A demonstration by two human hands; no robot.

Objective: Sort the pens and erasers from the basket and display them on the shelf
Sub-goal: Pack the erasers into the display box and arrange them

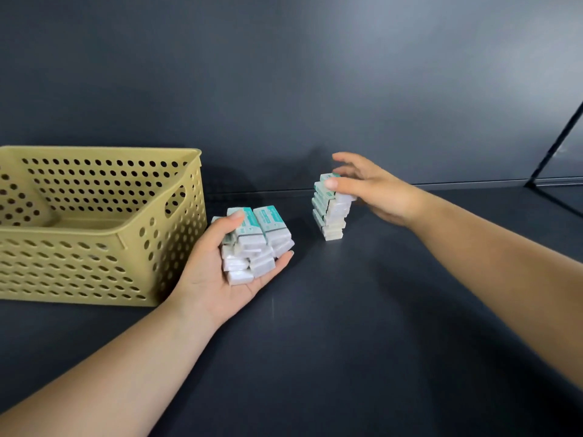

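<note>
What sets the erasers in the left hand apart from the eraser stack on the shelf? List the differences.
The handful of erasers lies jumbled in the left hand, off the shelf; the eraser stack stands as a single leaning column on it.
The handful is cupped from below; the right hand touches the stack's top.
Both are white erasers in teal sleeves.

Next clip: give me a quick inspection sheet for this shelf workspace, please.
Surface: dark shelf, matte, with dark back panel.
Job's things: eraser stack standing on the shelf, slightly uneven; eraser bundle in the left hand; no pens seen.
Clutter: nothing seen.
Grippers: left hand cups the bundle, palm up; right hand holds the top of the stack between thumb and fingers.
Cables: nothing seen.
Surroundings: yellow perforated basket at left, visible part empty; shelf bracket far right.
</note>
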